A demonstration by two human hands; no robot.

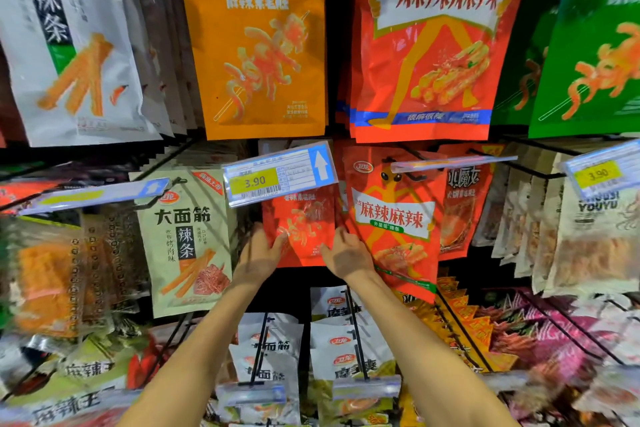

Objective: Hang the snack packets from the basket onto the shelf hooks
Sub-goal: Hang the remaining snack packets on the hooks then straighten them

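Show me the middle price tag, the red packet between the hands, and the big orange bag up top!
middle price tag (254,181): head view, on its yellow 3.90 patch.
red packet (304,224): head view, middle of its front.
big orange bag (259,45): head view, centre of its front.

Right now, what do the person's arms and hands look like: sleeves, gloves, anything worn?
Left hand and right hand are bare: no gloves, no rings that I can make out. Both forearms are uncovered down to the frame's edge, no sleeve in view, and neither wrist carries a watch or band.

Price tag (280,174) marked 3.90
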